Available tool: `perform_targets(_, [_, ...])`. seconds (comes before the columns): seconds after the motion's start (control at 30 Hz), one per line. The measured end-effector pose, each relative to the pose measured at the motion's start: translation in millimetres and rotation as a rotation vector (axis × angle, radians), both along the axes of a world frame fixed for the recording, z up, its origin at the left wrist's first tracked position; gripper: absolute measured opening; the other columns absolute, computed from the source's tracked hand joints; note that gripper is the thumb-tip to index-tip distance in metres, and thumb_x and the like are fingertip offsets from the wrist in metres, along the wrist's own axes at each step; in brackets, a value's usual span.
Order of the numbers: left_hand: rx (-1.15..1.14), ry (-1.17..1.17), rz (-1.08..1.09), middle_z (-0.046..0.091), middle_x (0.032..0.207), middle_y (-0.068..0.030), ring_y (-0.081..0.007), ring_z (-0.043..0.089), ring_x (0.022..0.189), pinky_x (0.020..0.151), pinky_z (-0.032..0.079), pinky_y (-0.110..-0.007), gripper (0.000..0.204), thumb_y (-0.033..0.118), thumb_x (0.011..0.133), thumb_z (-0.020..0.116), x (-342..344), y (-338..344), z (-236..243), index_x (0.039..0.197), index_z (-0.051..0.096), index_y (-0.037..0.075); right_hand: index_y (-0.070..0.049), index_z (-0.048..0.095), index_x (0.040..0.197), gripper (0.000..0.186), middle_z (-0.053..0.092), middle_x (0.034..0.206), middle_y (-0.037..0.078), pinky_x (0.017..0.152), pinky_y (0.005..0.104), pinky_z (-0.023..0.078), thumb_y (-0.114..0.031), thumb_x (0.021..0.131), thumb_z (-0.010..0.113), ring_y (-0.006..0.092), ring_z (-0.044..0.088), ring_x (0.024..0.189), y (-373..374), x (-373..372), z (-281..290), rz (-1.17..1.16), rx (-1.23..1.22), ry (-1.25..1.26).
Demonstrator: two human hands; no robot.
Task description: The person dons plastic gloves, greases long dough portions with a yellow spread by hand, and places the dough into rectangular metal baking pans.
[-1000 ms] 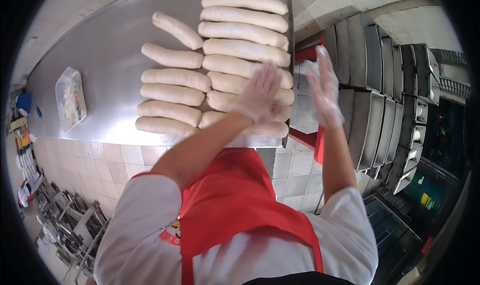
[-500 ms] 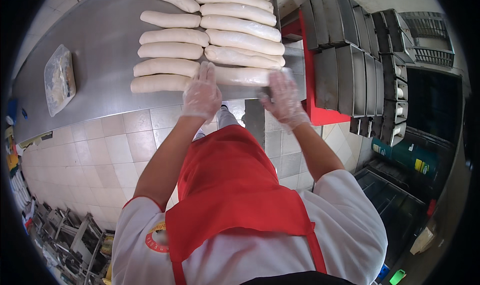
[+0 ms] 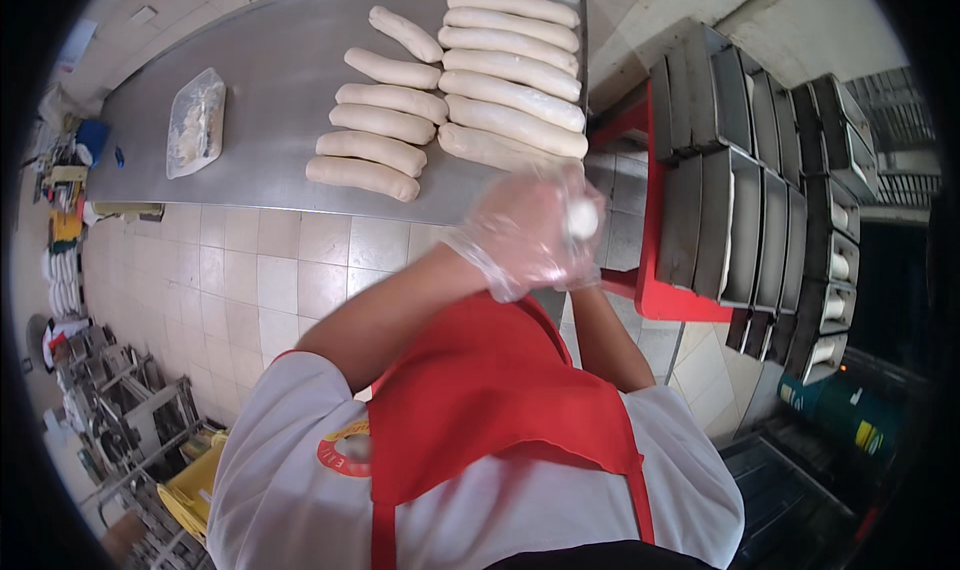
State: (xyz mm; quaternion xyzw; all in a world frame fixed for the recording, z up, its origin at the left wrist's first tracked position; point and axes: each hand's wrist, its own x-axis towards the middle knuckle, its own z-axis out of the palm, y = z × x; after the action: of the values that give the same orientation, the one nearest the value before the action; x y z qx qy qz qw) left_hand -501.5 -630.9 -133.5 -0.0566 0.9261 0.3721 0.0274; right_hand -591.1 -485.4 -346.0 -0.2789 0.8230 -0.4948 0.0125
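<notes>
A pale dough log (image 3: pixel 581 218) is held up in front of the table's near right edge, and only its rounded end shows. My left hand (image 3: pixel 515 220), in a clear plastic glove, is closed around it, its fingers blurred. My right hand (image 3: pixel 584 272) is beside and below it, also gloved and mostly hidden behind the left hand and the dough. Just beyond my hands, floured dough logs (image 3: pixel 515 100) lie in a right-hand column. To their left, several more dough logs (image 3: pixel 362 178) form a looser column.
The logs rest on a steel table (image 3: pixel 270 100). At its left is a clear plastic tub (image 3: pixel 197 125) with whitish contents. On the right, a red stand (image 3: pixel 651 220) is beside stacked metal loaf pans (image 3: pixel 712 225), some holding pale dough. A metal rack (image 3: pixel 140 400) stands lower left.
The nearest log of the right column has been lifted off the table. My hands, apart at its ends before, have come together around it. The view has shifted.
</notes>
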Motion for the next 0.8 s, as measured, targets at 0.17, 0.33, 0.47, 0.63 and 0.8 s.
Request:
perform_targets(0.17, [0.120,0.337,0.066,0.058,0.139,-0.0172,-0.0309,0.060,0.122,0.102,0.052,-0.043,0.058,0.023,0.094,0.067,-18,-131,-11,0.148,0.051,0.009,-0.003,0.056,0.141,0.056,0.063,0.127,0.021,0.109,0.0469,0.045,-0.004,0.086,0.064,0.0346,0.062,0.118,-23,-73,90,0.121,-0.004,0.453])
perform_targets(0.33, [-0.803,0.015,0.159,0.041,0.163,-0.0139,-0.0404,0.034,0.151,0.121,0.030,-0.058,0.059,0.032,0.103,0.056,-37,-137,-191,0.159,0.044,0.018,-0.017,0.042,0.159,0.066,0.053,0.150,0.018,0.120,0.0561,0.029,-0.026,0.096,0.059,0.0394,0.047,0.141,-90,-81,64,0.233,0.813,0.452])
perform_targets(0.47, [-0.693,0.049,0.273,0.034,0.168,-0.0134,-0.0484,0.023,0.155,0.122,0.016,-0.070,0.062,0.039,0.103,0.052,-110,-128,-204,0.161,0.040,0.021,-0.017,0.037,0.163,0.065,0.033,0.169,0.014,0.124,0.0671,0.017,-0.046,0.106,0.045,0.0485,0.028,0.154,-133,-80,-14,0.081,0.791,0.520])
perform_targets(0.63, [-0.780,0.223,0.281,0.026,0.172,-0.0129,-0.0487,0.020,0.156,0.123,0.013,-0.070,0.063,0.043,0.104,0.050,-192,-202,-201,0.162,0.038,0.021,-0.020,0.043,0.159,0.060,0.041,0.164,0.015,0.122,0.0632,0.023,-0.049,0.107,0.044,0.0470,0.037,0.148,-200,-208,28,-0.249,0.851,0.491])
perform_targets(0.8, [-0.527,0.190,0.033,0.027,0.171,-0.0146,-0.0443,0.024,0.156,0.123,0.018,-0.065,0.065,0.036,0.105,0.052,-87,-171,-202,0.165,0.032,0.021,-0.015,0.062,0.141,0.048,0.059,0.145,0.014,0.114,0.0571,0.035,-0.037,0.098,0.058,0.0387,0.053,0.134,-132,-139,19,0.202,0.582,0.537])
